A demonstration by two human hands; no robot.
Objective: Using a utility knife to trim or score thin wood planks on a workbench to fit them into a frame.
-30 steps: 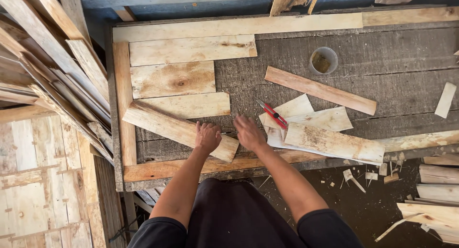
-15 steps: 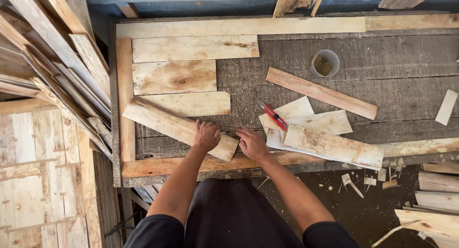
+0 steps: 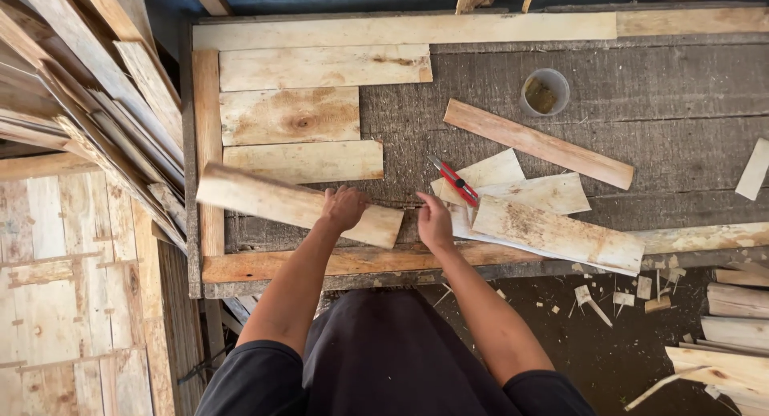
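1. The left hand [image 3: 344, 208] is closed over the near edge of a plank [image 3: 296, 205], fingers curled on top of it, toward its right end.
2. The plank lies on the bench [image 3: 497, 135], running from about 10 o'clock to 4 o'clock; most of its length stretches off toward 9 o'clock from the left hand, out over the bench's left rail.
3. The right hand [image 3: 434, 220] sits just off the plank's right end, at 3 o'clock from it, fingers bent and pressed down. Whether it pinches anything I cannot tell; a thin dark line shows between the two hands.
4. The left hand is on the plank; the right is close by but apart from it.
5. The plank is pale, rough-sawn and slightly blurred at its far end.
6. At 1 o'clock from the right hand lies a red knife [image 3: 453, 179] on a fan of offcuts [image 3: 553, 232].
7. Three boards [image 3: 304, 111] lie in rows beyond the plank, a cup [image 3: 545, 91] farther right.
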